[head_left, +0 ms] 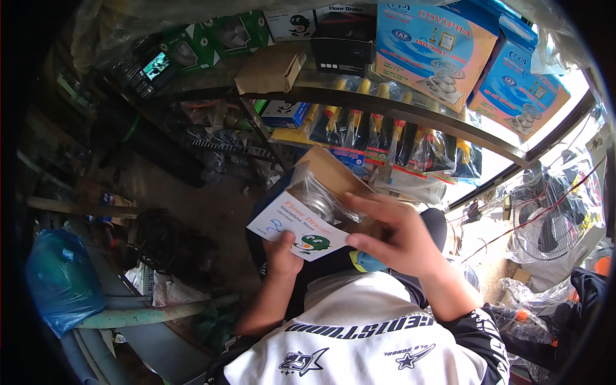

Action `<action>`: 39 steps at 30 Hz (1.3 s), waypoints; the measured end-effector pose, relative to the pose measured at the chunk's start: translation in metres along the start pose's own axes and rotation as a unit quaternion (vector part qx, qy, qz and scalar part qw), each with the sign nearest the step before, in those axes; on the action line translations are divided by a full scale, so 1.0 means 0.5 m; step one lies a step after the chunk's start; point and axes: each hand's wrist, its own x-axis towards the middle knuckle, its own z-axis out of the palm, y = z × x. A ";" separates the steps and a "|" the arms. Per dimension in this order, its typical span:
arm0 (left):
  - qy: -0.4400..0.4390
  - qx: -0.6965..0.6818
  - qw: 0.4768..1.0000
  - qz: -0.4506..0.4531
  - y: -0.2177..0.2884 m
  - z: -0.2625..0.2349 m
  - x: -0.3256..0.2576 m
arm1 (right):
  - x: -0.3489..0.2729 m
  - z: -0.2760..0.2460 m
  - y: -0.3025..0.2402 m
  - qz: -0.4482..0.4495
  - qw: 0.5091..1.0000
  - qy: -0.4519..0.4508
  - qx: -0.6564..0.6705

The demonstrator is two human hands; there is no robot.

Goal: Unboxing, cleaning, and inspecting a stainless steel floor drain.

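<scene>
Over my lap, a small white and dark blue cardboard box (269,221) is tilted with its top open and a brown flap raised. Inside it lies a shiny round metal fitting (316,204) in clear plastic. My left hand (282,255) grips the box's lower front, thumb on the white printed face. At the box's right end is my right hand (401,234), its thumb by the front edge and its index finger stretched over the opening. The tips of its other fingers are hidden.
Ahead, a shelf (359,97) carries a plain brown box (271,69), green boxes (234,35) and large blue cartons (436,48). Below hang several bagged tools with yellow handles (377,131). A blue plastic bag (63,279) is at left, a bagged fan (548,215) at right.
</scene>
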 end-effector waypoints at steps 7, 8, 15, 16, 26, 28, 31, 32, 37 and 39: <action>0.031 -0.185 0.979 -0.074 0.004 0.013 0.022 | -0.023 -0.019 0.044 0.058 0.997 0.039 0.029; 0.015 -0.181 0.981 -0.070 -0.001 0.038 0.016 | -0.019 -0.002 0.058 0.111 0.989 -0.017 0.092; -0.090 0.101 0.977 0.167 0.008 0.077 0.036 | 0.005 0.012 0.129 0.033 0.974 0.087 0.205; -0.085 0.077 0.980 0.163 0.032 0.095 0.045 | -0.003 0.001 0.125 0.037 0.974 0.092 0.205; -0.167 0.271 0.946 0.066 0.074 0.095 0.059 | -0.018 0.010 0.152 -0.125 0.984 0.121 0.032; -0.172 0.301 0.935 0.082 0.066 0.081 0.063 | -0.022 -0.009 0.147 -0.107 0.989 0.107 -0.010; -0.257 0.420 0.850 0.187 0.060 0.078 0.075 | -0.004 -0.021 0.136 -0.187 0.975 0.099 -0.068; -0.205 0.361 0.897 0.152 0.059 0.097 0.069 | -0.009 -0.015 0.128 -0.142 0.982 0.115 -0.047; -0.116 0.189 0.973 0.060 0.079 0.180 0.062 | -0.005 -0.011 0.148 -0.201 0.968 0.140 -0.061; -0.131 0.208 0.967 0.068 0.081 0.170 0.067 | -0.020 0.000 0.171 -0.145 0.979 0.143 0.021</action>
